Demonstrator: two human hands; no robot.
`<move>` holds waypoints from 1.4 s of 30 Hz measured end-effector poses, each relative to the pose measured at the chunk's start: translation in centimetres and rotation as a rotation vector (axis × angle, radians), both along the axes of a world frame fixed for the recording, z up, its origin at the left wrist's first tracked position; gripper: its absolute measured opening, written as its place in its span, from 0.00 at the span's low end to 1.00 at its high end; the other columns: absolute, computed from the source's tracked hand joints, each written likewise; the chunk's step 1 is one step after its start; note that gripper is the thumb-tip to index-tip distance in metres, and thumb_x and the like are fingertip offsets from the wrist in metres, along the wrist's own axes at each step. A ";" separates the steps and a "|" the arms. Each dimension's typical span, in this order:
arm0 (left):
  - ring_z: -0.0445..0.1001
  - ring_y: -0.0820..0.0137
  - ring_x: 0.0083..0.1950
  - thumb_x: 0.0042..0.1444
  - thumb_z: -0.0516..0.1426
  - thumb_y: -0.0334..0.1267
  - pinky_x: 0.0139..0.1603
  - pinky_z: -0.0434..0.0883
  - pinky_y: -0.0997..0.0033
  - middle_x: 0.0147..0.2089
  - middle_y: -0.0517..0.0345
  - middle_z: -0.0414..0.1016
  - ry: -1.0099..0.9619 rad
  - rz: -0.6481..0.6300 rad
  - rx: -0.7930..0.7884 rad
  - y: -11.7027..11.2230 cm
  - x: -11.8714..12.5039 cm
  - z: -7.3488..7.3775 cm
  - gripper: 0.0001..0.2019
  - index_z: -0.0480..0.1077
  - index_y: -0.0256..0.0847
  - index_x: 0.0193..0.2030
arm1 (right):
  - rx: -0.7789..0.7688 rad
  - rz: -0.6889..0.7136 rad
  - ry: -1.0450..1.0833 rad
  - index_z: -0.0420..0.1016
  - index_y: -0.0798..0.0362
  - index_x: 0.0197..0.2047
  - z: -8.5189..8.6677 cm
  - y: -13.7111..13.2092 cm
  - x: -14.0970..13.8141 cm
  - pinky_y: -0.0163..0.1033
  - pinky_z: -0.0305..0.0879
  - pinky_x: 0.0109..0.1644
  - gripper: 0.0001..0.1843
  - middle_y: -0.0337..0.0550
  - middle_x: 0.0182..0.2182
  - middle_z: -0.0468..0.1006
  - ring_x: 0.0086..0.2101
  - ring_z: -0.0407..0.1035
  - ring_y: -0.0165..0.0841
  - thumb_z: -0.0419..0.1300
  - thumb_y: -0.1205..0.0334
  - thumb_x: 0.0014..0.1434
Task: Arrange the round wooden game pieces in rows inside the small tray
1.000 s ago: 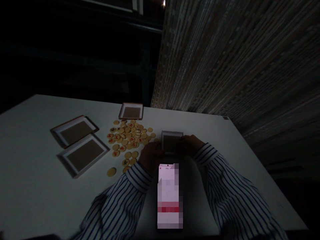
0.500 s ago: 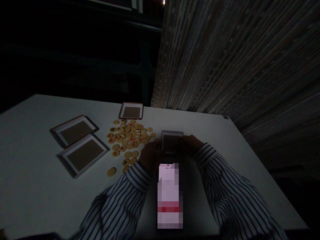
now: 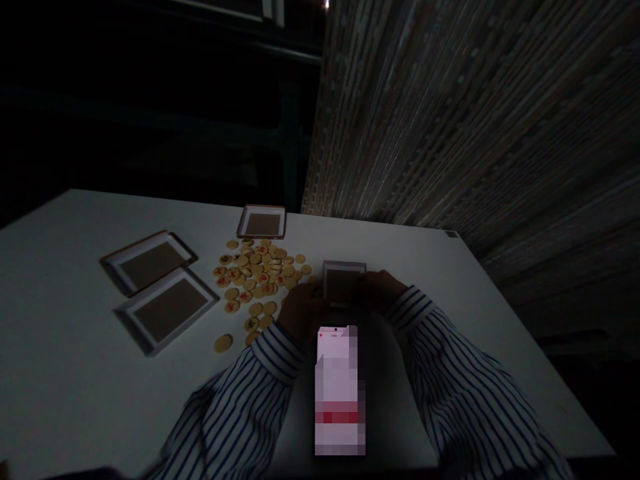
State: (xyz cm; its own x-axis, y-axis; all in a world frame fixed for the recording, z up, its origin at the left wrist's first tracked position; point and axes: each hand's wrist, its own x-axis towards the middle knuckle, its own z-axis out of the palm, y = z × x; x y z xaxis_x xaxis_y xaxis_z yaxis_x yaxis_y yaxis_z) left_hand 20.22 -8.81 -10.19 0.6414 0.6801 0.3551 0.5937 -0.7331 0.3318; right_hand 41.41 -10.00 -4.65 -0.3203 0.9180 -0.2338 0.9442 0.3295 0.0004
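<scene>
A shallow open box [image 3: 345, 265] with a dark inner base is between my two hands, on or just above the table. My left hand [image 3: 303, 308] grips its left side, fingers curled. On the opposite side, my right hand [image 3: 384, 291] has its fingers closed at the right edge. Dim light hides the fingertips. Just left of my left hand spreads a loose heap of round wooden Chinese chess pieces [image 3: 257, 270], some with red or black characters. Between my forearms is a phone [image 3: 340, 383] with a lit, blurred-out screen.
Two shallow trays, one brown-edged [image 3: 150, 265] and one white [image 3: 173, 310], overlap on the left of the white table [image 3: 75, 373]. Another brown-edged tray [image 3: 263, 223] stands behind the pieces. A beaded string curtain [image 3: 425, 120] hangs along the table's far right side.
Almost nothing differs. Both hands stay at the sides of the box, and the pieces and trays lie where they were.
</scene>
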 end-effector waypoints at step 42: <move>0.72 0.61 0.48 0.56 0.55 0.35 0.48 0.70 0.56 0.49 0.47 0.73 0.005 0.045 -0.020 0.1 0.7 1.4 0.10 0.74 0.40 0.44 | 0.329 -0.447 0.316 0.75 0.52 0.43 -2.7 -5.9 1.6 0.38 0.68 0.37 0.15 0.47 0.41 0.78 0.35 0.73 0.34 0.50 0.58 0.61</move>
State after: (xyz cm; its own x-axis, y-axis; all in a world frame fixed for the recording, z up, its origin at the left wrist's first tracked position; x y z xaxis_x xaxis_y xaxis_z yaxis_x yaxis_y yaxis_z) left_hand 20.89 -8.72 -8.82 0.6121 0.7152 0.3375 0.6275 -0.6989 0.3430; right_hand 43.05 -15.91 -7.36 0.1029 0.9867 0.1259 0.9616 -0.0663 -0.2663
